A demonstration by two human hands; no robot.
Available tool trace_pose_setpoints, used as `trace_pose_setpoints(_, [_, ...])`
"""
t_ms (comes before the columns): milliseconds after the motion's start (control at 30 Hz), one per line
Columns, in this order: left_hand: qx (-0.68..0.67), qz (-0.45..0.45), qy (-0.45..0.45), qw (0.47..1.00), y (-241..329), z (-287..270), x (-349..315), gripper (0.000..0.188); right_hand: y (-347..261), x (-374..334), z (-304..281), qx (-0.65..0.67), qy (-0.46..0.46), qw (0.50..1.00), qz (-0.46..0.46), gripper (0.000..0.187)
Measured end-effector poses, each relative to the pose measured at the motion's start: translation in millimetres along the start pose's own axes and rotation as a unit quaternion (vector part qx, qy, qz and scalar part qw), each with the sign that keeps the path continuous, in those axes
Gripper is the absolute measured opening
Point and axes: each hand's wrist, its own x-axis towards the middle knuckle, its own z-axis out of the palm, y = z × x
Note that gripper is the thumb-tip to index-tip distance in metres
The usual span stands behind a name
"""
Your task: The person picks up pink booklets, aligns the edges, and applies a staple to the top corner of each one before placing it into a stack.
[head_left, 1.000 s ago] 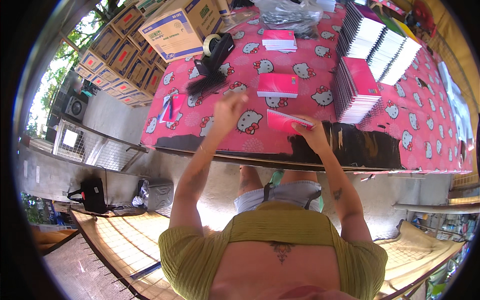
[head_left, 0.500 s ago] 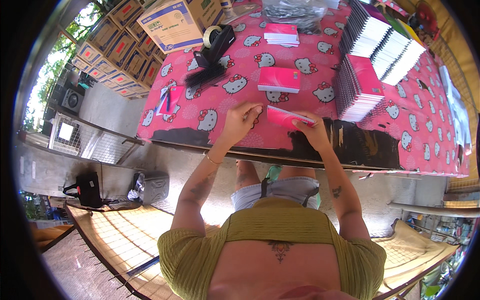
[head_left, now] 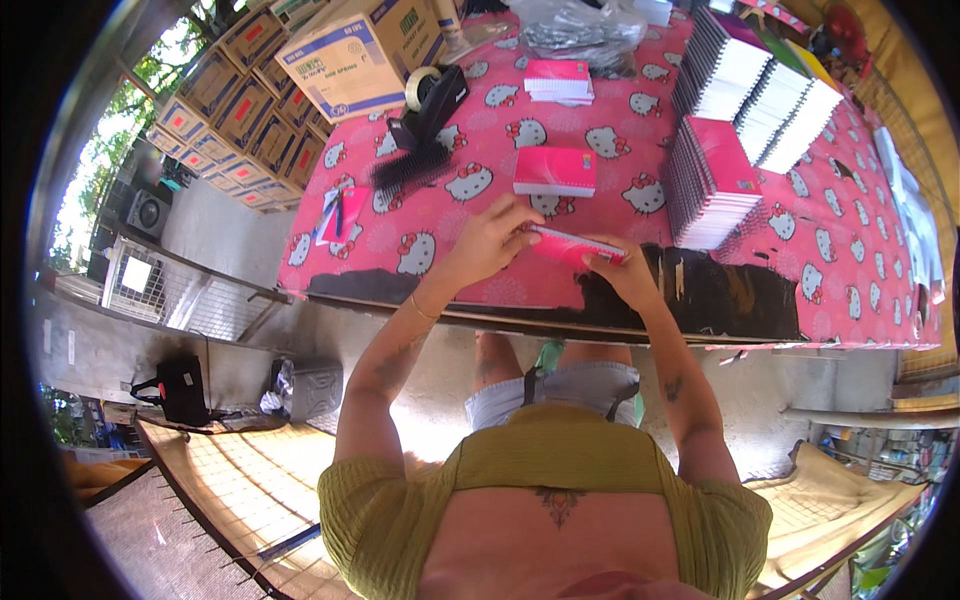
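Both my hands hold one pink spiral notebook (head_left: pixel 568 243) just above the near part of the pink cartoon-cat tablecloth (head_left: pixel 470 130). My left hand (head_left: pixel 488 243) grips its left end from above. My right hand (head_left: pixel 618 272) pinches its right end. A second pink notebook (head_left: pixel 555 171) lies flat on the cloth just beyond them. To the right stands a tall stack of pink spiral notebooks (head_left: pixel 712 182).
Further stacks of spiral notebooks (head_left: pixel 765 95) fill the far right. A black tape dispenser (head_left: pixel 435 97) and a black comb-like tool (head_left: pixel 408 166) lie at the left. Cardboard boxes (head_left: pixel 355 55) stand at the far left. A small pile of pink pads (head_left: pixel 558 80) lies at the back.
My left hand came in from the left and took hold of the notebook that my right hand was holding. Both hands now grip it, held a bit lower and nearer the table edge.
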Motion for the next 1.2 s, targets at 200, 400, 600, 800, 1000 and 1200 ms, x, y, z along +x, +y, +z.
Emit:
trace_pose_setpoints(200, [0.014,0.005,-0.023,1.000,4,-4,2,0.014,5,-2,7,-0.008,0.015,0.998,-0.064,0.026])
trace_pose_setpoints(400, [0.279,0.025,0.021,0.960,20,15,0,0.044,-3,-8,17,0.019,0.052,0.997,-0.057,0.027])
trace_pose_setpoints(600, [0.329,-0.031,0.066,0.942,40,64,-41,0.080,-15,-16,22,0.054,0.081,0.995,-0.028,0.029])
trace_pose_setpoints(800, [0.352,0.011,0.043,0.935,41,69,-52,0.079,-42,-21,23,0.100,0.058,0.993,0.004,0.029])
trace_pose_setpoints(1000, [0.385,-0.004,0.059,0.921,55,38,8,0.083,-40,-19,22,0.117,0.047,0.992,-0.028,0.030])
trace_pose_setpoints(1200, [0.374,0.006,0.066,0.925,60,47,5,0.083,-34,-22,25,0.116,0.043,0.992,0.008,0.028])
